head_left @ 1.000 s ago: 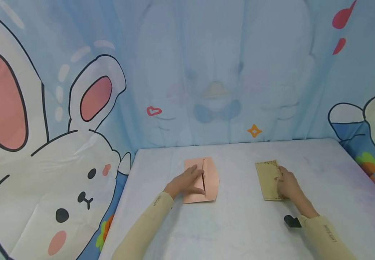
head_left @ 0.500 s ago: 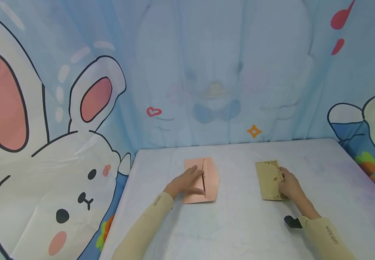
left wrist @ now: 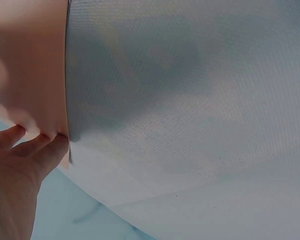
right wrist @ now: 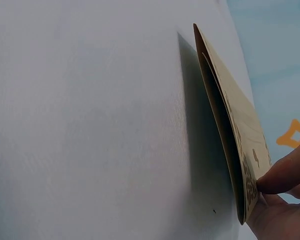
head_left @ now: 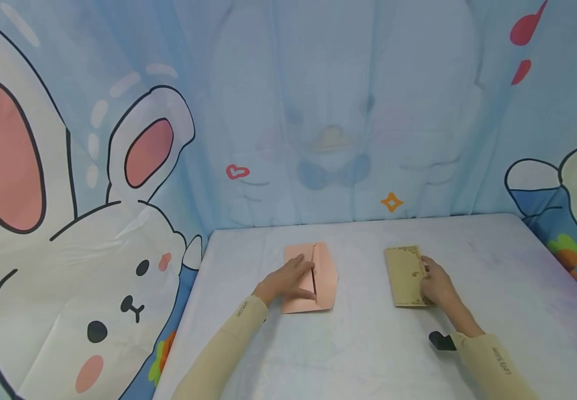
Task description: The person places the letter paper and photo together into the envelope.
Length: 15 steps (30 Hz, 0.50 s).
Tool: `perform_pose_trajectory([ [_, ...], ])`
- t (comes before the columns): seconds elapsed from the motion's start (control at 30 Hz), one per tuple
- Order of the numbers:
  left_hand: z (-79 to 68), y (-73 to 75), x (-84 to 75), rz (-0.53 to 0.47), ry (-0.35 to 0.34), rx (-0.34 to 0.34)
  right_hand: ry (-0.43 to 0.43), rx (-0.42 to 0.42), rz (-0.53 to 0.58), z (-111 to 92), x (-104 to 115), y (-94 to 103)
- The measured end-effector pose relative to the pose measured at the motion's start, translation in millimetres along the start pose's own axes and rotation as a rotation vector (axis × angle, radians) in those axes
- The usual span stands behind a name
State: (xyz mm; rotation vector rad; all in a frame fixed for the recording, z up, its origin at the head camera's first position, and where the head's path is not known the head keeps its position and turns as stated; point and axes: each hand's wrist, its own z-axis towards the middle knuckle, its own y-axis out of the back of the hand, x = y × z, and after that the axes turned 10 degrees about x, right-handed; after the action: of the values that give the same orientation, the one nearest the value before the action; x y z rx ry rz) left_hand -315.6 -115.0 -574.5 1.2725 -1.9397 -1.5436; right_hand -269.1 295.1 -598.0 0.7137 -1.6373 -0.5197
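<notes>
On the left of the table in the head view lies a pink envelope (head_left: 324, 278), its flap unfolded to the right and a dark slit along its opening. My left hand (head_left: 284, 281) rests on it with fingers and thumb spread. Up close in the left wrist view, the fingertips of my left hand (left wrist: 27, 160) touch the pink paper (left wrist: 30, 65). To the right, a folded tan card (head_left: 404, 278) with brown ornamental print is pinched along its right edge by my right hand (head_left: 439, 283). The right wrist view has the card (right wrist: 240, 115) tilted off the cloth, thumb on its printed face.
A pale cloth covers the table (head_left: 363, 344). Behind it hangs a light blue curtain (head_left: 328, 111) printed with rabbits. A small black object (head_left: 442, 341) sits at the right sleeve's cuff.
My right hand has carried the tan card a little to the left. My left hand and the pink envelope have stayed in place.
</notes>
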Motion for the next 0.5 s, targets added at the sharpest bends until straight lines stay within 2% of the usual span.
perform_pose_trajectory([
  [0.5, -1.5, 0.9, -1.1, -0.018, 0.004, -0.001, -0.004, 0.046, 0.077, 2.0, 14.6, -15.2],
])
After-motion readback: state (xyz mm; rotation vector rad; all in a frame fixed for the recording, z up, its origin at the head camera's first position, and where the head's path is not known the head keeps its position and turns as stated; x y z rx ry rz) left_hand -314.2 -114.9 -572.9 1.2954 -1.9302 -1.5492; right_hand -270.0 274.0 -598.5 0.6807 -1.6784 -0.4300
